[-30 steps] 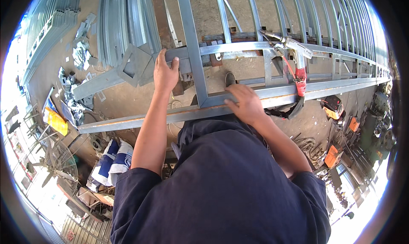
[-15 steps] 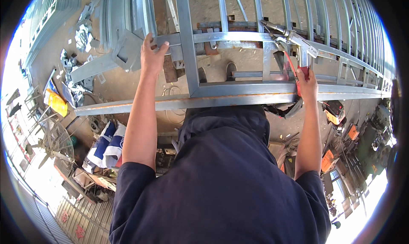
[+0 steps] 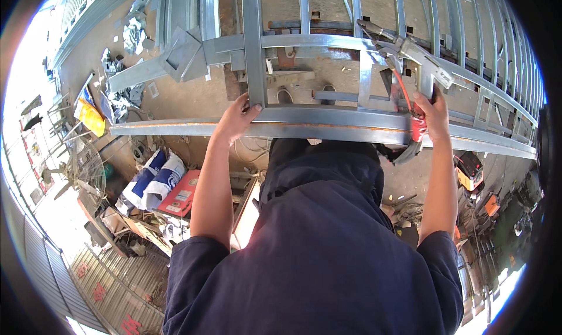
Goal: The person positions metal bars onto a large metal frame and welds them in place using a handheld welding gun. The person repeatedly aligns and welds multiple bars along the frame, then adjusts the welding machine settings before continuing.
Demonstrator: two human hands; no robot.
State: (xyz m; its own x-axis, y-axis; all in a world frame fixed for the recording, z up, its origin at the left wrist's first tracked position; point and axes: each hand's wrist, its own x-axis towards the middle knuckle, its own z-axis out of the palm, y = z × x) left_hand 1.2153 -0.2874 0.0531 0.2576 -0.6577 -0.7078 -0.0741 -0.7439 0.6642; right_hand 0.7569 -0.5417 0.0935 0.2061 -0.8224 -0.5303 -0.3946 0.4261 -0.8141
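Observation:
My left hand (image 3: 236, 119) is closed on the front edge of a galvanised metal frame (image 3: 328, 118), where an upright tube (image 3: 253, 48) meets the front rail. Its thumb lies by that corner, and the fingertips are partly hidden. On the right, my right hand (image 3: 434, 117) is wrapped round the red-taped handle of a silver welding gun (image 3: 418, 54) with a red lead. The gun rests over the frame, its nozzle end pointing up and left. Left of the upright, a square grey plate (image 3: 184, 55) lies against a crosspiece tube (image 3: 225, 45).
Long metal bars (image 3: 509, 48) run away at the far right, and stacked profiles (image 3: 193, 7) lie at the far left. Scrap sheet (image 3: 134, 33) litters the floor. A fan (image 3: 88, 168), blue-and-white sacks (image 3: 155, 180) and an orange machine (image 3: 470, 171) stand nearer.
My left hand has left the crosspiece near the plate and come nearer, onto the frame's front corner. The right hand keeps hold of the welding gun. The whole view has shifted slightly.

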